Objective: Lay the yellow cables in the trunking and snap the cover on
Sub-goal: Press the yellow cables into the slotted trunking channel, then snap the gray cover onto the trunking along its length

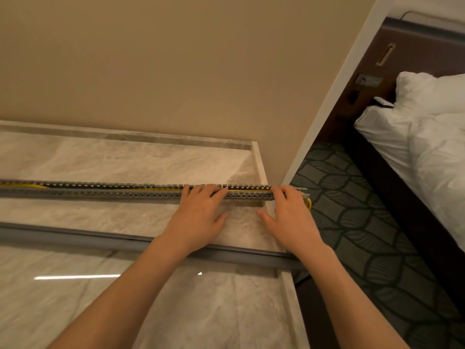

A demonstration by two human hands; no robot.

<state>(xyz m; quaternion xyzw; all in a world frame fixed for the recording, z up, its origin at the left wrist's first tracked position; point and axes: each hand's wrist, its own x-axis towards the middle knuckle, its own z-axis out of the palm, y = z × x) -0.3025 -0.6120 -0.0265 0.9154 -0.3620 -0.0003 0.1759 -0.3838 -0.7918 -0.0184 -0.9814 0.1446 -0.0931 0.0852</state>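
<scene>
The slotted grey trunking (130,192) is laid lengthwise across the marble counter (125,162), its right end reaching past the counter's edge, and the yellow cables (161,189) are seen inside the channel along most of its length, with a short yellow loop (309,203) hanging out at the right end. The laying is judged largely done, though the cables are not yet fully tucked at that end. The left hand (198,217) is spread flat, its fingertips pressed down over the open channel; nothing is gripped. The right hand (289,217) is likewise opened out, fingers resting on the trunking's end just beside the loop, thumb extended on the counter — no object is held. The grey cover (75,239) is left lying on the counter nearer the person, well apart from the trunking and crossed by both forearms, so the snapping-on is judged not yet begun. What remains, it seems, is the seating of the loose end and the fitting of the cover along the whole run.
</scene>
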